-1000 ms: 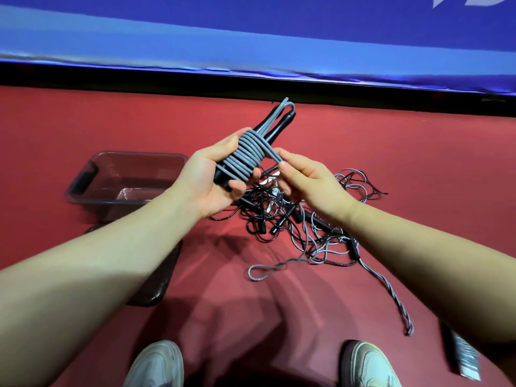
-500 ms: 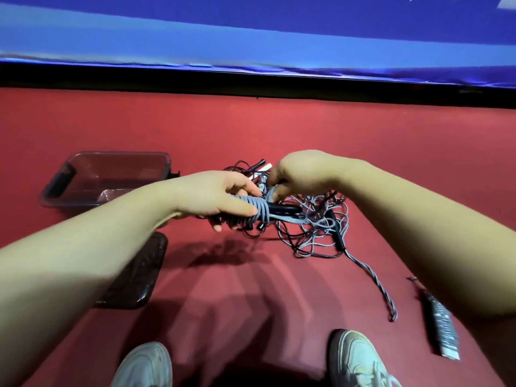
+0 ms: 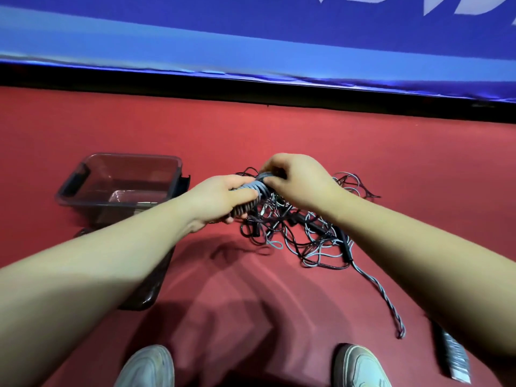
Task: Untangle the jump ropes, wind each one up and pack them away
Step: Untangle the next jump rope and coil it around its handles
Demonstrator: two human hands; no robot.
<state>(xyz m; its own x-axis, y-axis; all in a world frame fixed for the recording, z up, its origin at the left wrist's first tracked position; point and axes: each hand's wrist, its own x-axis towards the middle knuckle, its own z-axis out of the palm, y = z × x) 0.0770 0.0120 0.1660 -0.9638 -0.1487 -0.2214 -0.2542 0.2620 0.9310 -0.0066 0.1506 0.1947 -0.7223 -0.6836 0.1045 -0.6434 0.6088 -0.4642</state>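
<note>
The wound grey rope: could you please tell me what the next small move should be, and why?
Probably tuck the end under the last coil, so the bundle holds: the left hand grips the wound grey rope and the right hand pinches its far end.

Looks like a sports hall: red sports floor [image 3: 279, 129], blue banner [image 3: 195, 26] along top of frame, jump ropes [image 3: 312, 233] heaped centre.

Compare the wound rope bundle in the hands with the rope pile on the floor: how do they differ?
The bundle is wound in tight, even coils; the pile is a loose tangle. The left hand and right hand hold the bundle; the pile lies on the floor. Both contain grey cord.
</note>
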